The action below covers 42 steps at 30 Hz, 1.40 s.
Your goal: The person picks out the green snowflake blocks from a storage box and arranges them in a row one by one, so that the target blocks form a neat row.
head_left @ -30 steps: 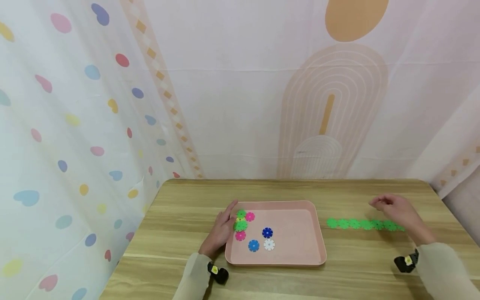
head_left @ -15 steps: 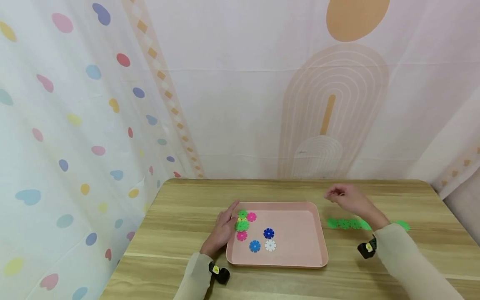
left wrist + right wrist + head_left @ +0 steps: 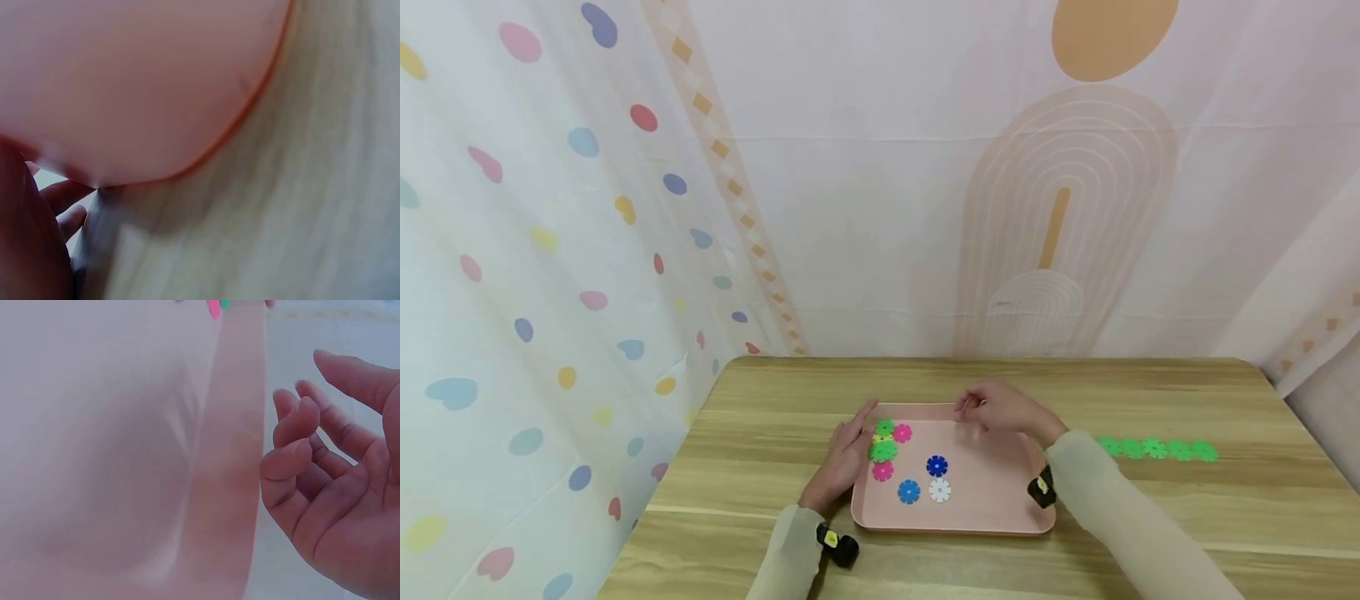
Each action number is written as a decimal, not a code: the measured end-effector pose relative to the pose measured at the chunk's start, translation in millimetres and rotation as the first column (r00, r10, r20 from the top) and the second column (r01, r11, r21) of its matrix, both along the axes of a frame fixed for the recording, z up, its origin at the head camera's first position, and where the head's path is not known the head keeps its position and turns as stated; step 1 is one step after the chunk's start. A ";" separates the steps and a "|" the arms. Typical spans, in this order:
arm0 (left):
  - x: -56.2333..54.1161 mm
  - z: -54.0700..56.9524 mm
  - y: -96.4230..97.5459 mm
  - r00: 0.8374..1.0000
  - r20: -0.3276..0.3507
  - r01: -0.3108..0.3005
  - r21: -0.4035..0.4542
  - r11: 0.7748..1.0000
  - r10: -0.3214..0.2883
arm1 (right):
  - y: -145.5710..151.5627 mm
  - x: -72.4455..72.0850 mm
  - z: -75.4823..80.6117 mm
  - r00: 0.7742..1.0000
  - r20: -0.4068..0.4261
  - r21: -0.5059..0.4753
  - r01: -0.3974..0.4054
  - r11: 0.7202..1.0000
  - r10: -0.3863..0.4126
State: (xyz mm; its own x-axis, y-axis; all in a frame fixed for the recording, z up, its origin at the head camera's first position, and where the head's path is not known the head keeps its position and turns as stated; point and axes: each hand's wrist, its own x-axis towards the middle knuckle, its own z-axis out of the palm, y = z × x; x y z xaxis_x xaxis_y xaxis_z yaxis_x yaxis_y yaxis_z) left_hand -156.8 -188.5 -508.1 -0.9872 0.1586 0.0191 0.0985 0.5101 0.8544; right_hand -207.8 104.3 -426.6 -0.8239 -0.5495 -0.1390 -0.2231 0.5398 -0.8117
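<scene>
The left hand (image 3: 841,460) rests on the pink tray (image 3: 985,504) at its left rim (whether its fingers grip, I can't tell); the right hand (image 3: 1003,411), fingers loosely bent, holds nothing. Notched discs (image 3: 908,492) inside seem light, stiff; pinch their edges.

Dotted pale curtain (image 3: 561,275) left; arch-patterned curtain (image 3: 880,192) behind wood-grain table (image 3: 745,450).
</scene>
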 end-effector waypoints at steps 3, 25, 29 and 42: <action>0.0 0.4 0.8 1.000 0.000 0.001 0.009 1.000 -0.001 | -20.0 -0.9 -4.7 0.999 0.032 0.001 -0.021 1.000 0.021; 2.4 0.5 -2.3 1.000 -0.023 0.016 0.014 1.000 -0.016 | -114.8 12.2 -47.6 0.989 -0.048 0.042 -0.140 0.989 0.142; 2.6 0.1 -3.1 1.000 -0.023 0.012 0.012 1.000 -0.011 | -119.4 13.2 -52.0 0.994 -0.056 0.053 -0.093 0.994 0.096; 5.4 3.2 -4.5 1.000 -0.013 0.026 0.005 1.000 -0.026 | -117.6 12.3 -55.7 0.996 -0.053 0.015 -0.065 0.998 0.065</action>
State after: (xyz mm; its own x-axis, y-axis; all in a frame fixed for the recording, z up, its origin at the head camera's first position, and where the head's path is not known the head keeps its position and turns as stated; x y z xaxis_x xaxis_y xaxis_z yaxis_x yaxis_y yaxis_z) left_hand -151.3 -193.0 -504.9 -0.9824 0.1840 0.0329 0.1229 0.5031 0.8554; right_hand -195.4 -13.4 -482.3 -0.7929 -0.6006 -0.1029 -0.3013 0.5332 -0.7905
